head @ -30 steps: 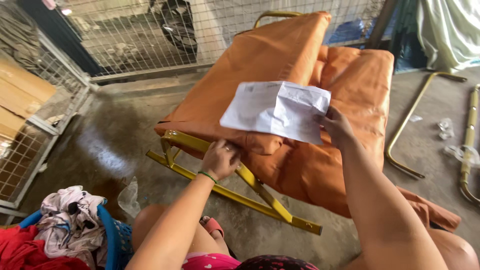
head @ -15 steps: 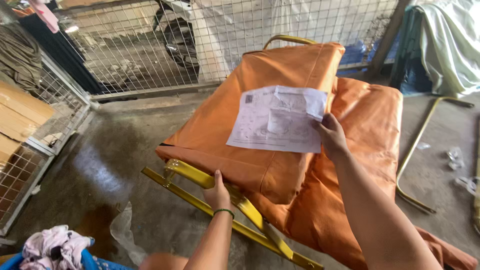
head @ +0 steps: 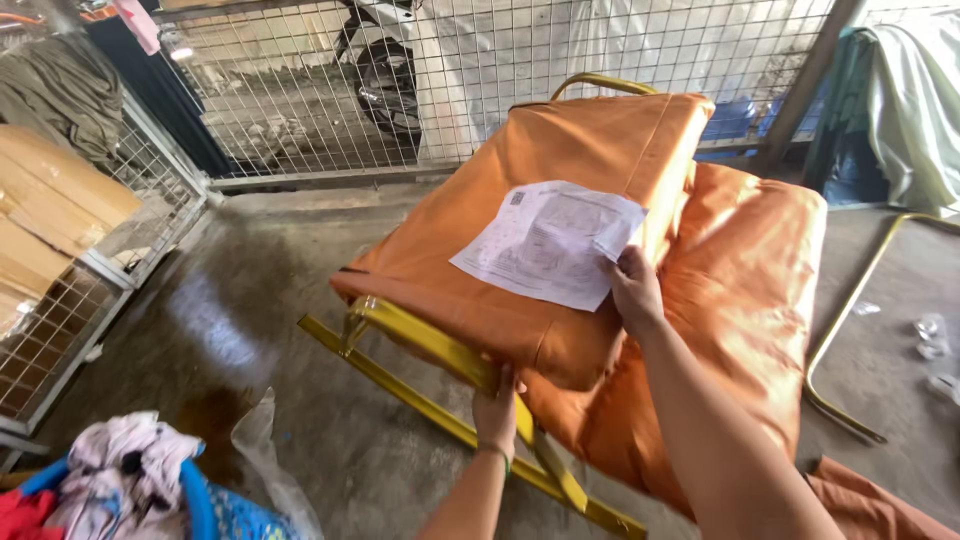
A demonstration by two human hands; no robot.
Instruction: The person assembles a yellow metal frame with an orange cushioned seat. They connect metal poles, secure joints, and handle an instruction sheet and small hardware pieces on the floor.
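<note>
Compared with the earlier frames, the view has pulled back and tilted up, so both forearms now reach further into the scene and the orange cushion sits higher in the frame. At the lower centre, the left hand (head: 497, 408) is closed around a yellow metal frame (head: 430, 345), fingers wrapped over the bar just under the cushion's near edge. Right of centre, the right hand (head: 632, 290) pinches the lower right corner of a white printed sheet of paper (head: 545, 240) and presses it flat on top of the orange cushion (head: 570, 140). That cushion rests on the yellow frame and fills the middle of the picture, slanting up toward the top. A second orange cushion (head: 745, 290) lies behind and to the right of it, touching it. Yellow rails of the frame run diagonally across the concrete floor (head: 250, 300) toward the bottom edge. A curved yellow tube (head: 850, 320) lies on the floor at the right. A wire mesh fence (head: 300, 80) spans the top of the frame. Bundled cloth sits in a blue basket (head: 195, 495) at the lower left corner.
</note>
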